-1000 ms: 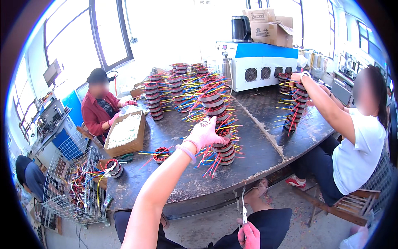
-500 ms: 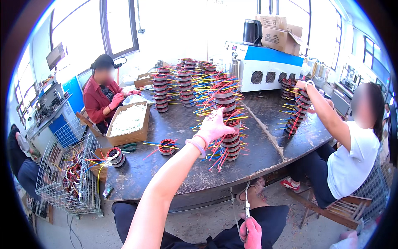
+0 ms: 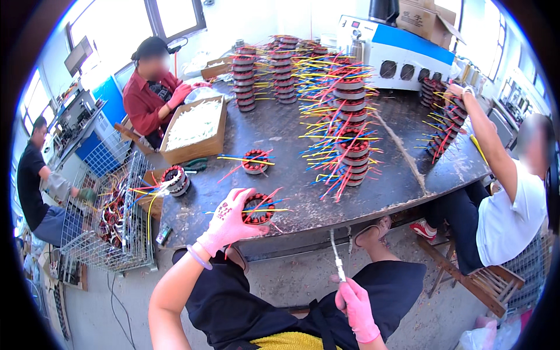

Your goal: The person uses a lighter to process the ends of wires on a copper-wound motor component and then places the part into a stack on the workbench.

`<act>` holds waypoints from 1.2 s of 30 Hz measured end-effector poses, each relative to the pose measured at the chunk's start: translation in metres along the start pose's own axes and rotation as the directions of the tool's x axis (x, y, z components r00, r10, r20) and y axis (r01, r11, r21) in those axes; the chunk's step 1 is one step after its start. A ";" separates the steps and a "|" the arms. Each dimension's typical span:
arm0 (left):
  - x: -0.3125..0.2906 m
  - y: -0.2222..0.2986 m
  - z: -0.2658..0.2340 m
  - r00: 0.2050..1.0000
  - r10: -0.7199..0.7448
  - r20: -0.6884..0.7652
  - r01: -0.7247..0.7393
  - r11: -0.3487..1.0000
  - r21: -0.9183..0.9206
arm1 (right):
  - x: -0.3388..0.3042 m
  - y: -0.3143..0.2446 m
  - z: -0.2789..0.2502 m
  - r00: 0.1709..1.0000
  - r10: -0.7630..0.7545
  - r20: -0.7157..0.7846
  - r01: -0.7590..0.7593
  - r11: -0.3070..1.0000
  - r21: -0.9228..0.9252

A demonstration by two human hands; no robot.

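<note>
My left hand (image 3: 226,226), in a pink glove, grips a wound motor stator (image 3: 258,209) from its left side at the table's near edge. Red, blue and yellow leads stick out of this ring. Below the table edge my right hand (image 3: 357,306), also gloved in pink, is closed around a slim white tool (image 3: 339,262) with a metal end pointing up; its exact kind is unclear. A single stator (image 3: 256,161) lies just beyond the held one. Farther right rises a tall stack of stators (image 3: 353,105) bristling with coloured leads. Another stator (image 3: 175,181) sits to the left.
A box of white pieces (image 3: 220,131) stands at the back left, with pliers (image 3: 195,164) near it. A wire basket (image 3: 111,254) is left of the table (image 3: 291,201). One co-worker (image 3: 153,93) sits at the far left; another (image 3: 501,198) handles stacked stators on the right.
My left hand has come from the tall stack toward me and now holds a stator at the near edge. My right hand shows higher, still gripping the tool. The view has tilted down.
</note>
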State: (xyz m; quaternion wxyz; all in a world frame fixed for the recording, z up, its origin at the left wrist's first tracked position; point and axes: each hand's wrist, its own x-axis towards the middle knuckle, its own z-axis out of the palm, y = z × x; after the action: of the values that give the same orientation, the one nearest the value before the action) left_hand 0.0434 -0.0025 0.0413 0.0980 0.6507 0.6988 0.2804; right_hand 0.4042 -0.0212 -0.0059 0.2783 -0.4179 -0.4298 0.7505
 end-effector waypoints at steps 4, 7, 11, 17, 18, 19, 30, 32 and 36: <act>-0.017 -0.043 0.018 0.997 -0.007 -0.079 0.015 0.995 0.100 | 0.014 0.010 0.029 0.994 0.061 0.093 -0.064 0.997 0.033; -0.021 -0.056 0.029 0.997 -0.022 -0.074 0.034 0.986 0.163 | 0.018 0.014 0.042 0.986 0.144 0.088 -0.143 0.989 -0.026; -0.022 -0.062 0.030 1.000 -0.017 -0.023 0.021 0.986 0.168 | 0.022 0.020 0.045 0.967 0.232 0.105 -0.219 0.968 -0.122; -0.021 -0.066 0.020 1.000 0.025 0.017 -0.026 0.995 0.099 | 0.032 0.025 0.053 0.953 0.270 0.138 -0.239 0.949 -0.203; -0.020 -0.066 0.017 0.999 0.023 0.025 -0.026 0.996 0.087 | 0.035 0.027 0.053 0.954 0.261 0.146 -0.223 0.946 -0.236; -0.019 -0.066 0.016 0.999 0.022 0.033 -0.025 0.997 0.074 | 0.036 0.028 0.055 0.953 0.266 0.143 -0.228 0.944 -0.240; -0.018 -0.060 0.014 0.996 -0.018 0.088 0.016 0.999 0.028 | 0.039 0.037 0.056 0.948 0.257 0.188 -0.216 0.953 -0.213; -0.021 -0.062 0.014 0.997 -0.002 0.082 0.000 0.999 0.034 | 0.037 0.036 0.060 0.944 0.271 0.190 -0.239 0.955 -0.176; -0.020 -0.062 0.012 0.995 0.003 0.095 -0.008 0.999 0.043 | 0.038 0.034 0.060 0.948 0.265 0.175 -0.212 0.939 -0.269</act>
State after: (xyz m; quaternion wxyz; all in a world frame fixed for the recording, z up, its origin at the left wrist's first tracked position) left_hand -0.0012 -0.0182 -0.0048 0.1161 0.6672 0.6975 0.2343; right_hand 0.3318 -0.0325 -0.0338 0.0840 -0.4174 -0.4924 0.7591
